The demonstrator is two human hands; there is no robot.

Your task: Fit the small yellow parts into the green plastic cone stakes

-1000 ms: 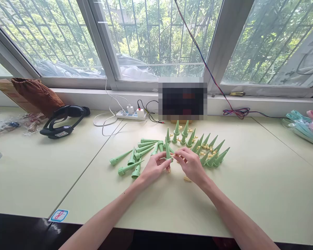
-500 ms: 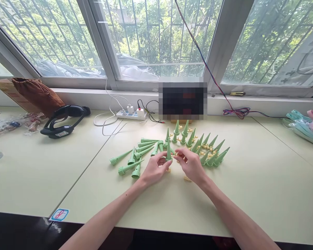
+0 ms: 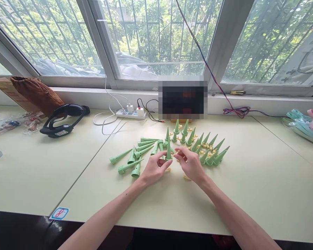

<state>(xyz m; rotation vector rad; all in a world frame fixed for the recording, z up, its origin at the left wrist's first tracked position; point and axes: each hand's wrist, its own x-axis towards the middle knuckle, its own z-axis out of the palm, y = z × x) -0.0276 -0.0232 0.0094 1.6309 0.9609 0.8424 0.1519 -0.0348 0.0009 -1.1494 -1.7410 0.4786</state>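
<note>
My left hand (image 3: 154,169) is closed around the base of a green plant watering spike (image 3: 168,150), which points upward. Just to its right, my right hand (image 3: 190,163) pinches a small yellow valve (image 3: 175,155) against the spike's side, mostly hidden by the fingertips. Left of my hands, several loose green spikes (image 3: 130,167) lie or stand in a cluster. Beyond and to the right, more green spikes (image 3: 211,158) stand point up, with small yellow valves (image 3: 206,152) among them. Another yellow valve (image 3: 187,177) lies under my right wrist.
Black headphones (image 3: 65,121) and a brown drawstring pouch (image 3: 36,93) are at the left. A white power strip (image 3: 131,114) with cables sits by the window sill. A blurred dark box (image 3: 182,99) stands behind the spikes. Plastic-wrapped teal and pink items (image 3: 306,126) lie far right.
Very little differs. Both hands keep their places at the upright spike, and the right fingertips have shifted only slightly.
</note>
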